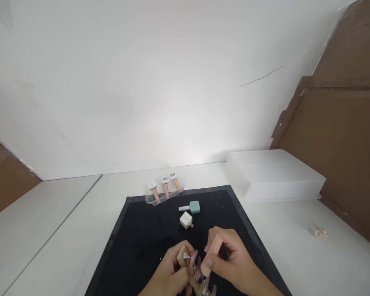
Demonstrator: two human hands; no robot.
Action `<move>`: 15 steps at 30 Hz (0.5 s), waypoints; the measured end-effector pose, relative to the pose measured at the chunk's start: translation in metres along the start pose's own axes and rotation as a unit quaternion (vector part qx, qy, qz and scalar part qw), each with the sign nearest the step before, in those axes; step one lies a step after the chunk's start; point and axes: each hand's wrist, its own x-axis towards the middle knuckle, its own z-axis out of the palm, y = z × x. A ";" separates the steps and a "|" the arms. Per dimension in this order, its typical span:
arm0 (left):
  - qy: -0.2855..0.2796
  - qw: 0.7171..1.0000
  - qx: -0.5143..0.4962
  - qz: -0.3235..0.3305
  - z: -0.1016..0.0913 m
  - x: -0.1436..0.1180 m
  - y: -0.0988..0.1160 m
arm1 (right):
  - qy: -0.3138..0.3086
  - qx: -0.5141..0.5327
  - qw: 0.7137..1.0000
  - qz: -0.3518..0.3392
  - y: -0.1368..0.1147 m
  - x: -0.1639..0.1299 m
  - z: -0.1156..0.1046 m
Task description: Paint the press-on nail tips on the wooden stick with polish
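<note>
— Where are you up to?

— My left hand [169, 273] is closed around a wooden stand [185, 261] of fake nails at the near edge of the black mat [142, 234]. My right hand [231, 259] grips a peach brush cap [211, 253], its lower end down at the nails.

— And the rest?

— I'd say midway: its white bottle [186, 220] sits open just beyond, a teal bottle [191, 207] lies behind it, and three more [165, 187] wait in the far tray [151, 200].

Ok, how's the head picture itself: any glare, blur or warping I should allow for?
Head view: bright glare on the wall above the polish tray; table edges bow from wide-lens distortion; left hand and right hand are soft and cut by the bottom edge.
</note>
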 end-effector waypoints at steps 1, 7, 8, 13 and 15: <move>-0.002 1.000 0.004 0.001 0.001 0.000 0.000 | -0.002 -0.001 1.000 0.002 0.001 0.000 0.001; -0.006 1.000 -0.010 0.010 0.003 0.002 -0.001 | 0.007 -0.058 0.998 0.005 0.004 0.001 0.001; -0.005 1.000 -0.011 0.010 0.003 0.002 -0.002 | 0.010 -0.068 0.998 0.006 0.004 0.001 0.000; -0.012 1.000 -0.012 0.007 0.002 0.003 -0.005 | 0.036 -0.096 0.995 0.011 0.005 0.001 -0.001; -0.015 1.000 -0.009 0.007 0.002 0.002 -0.006 | 0.056 -0.103 0.993 0.014 0.006 0.001 -0.001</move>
